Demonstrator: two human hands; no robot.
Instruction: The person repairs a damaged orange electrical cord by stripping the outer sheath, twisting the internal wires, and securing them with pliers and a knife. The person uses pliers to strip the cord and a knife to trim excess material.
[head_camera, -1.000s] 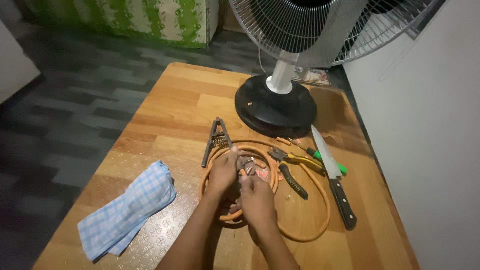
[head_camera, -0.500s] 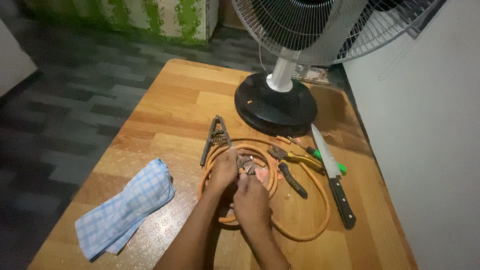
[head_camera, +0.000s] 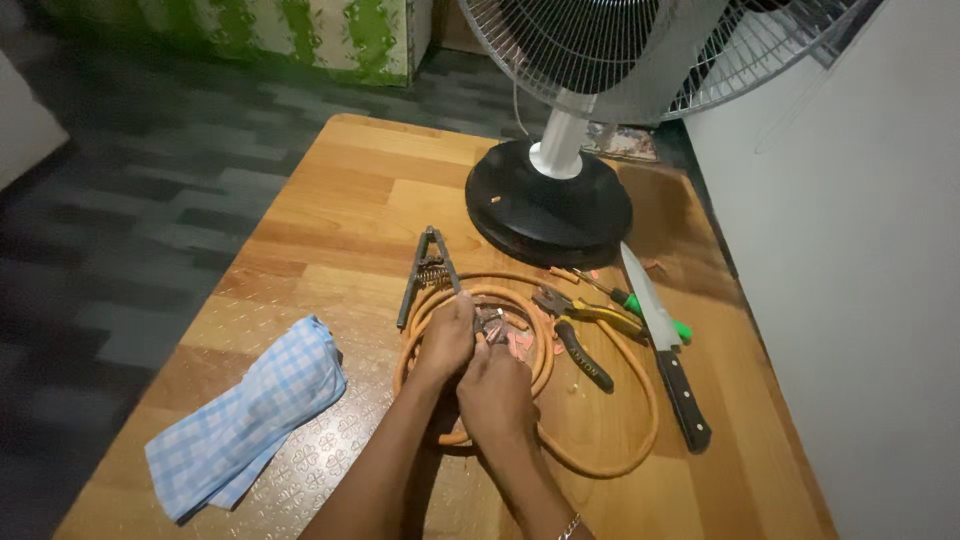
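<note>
Both hands meet over a coiled orange cable (head_camera: 610, 462) on the wooden table (head_camera: 330, 210). My left hand (head_camera: 447, 337) pinches one end of the cable, and my right hand (head_camera: 493, 385) grips it just below, where a small metal piece (head_camera: 490, 322) shows between the fingers. What exactly the fingertips hold is partly hidden. A dark metal clamp (head_camera: 425, 272) lies just left of the coil, close to my left hand.
A pair of pliers (head_camera: 575, 335), a green-handled screwdriver (head_camera: 640, 305) and a knife (head_camera: 665, 350) lie to the right of the coil. A fan's black base (head_camera: 550, 205) stands behind. A blue checked cloth (head_camera: 250, 415) lies at the left. A white wall borders the right.
The hands have stayed on the cable end, with only small finger movements. The view has shifted slightly; nothing else has moved.
</note>
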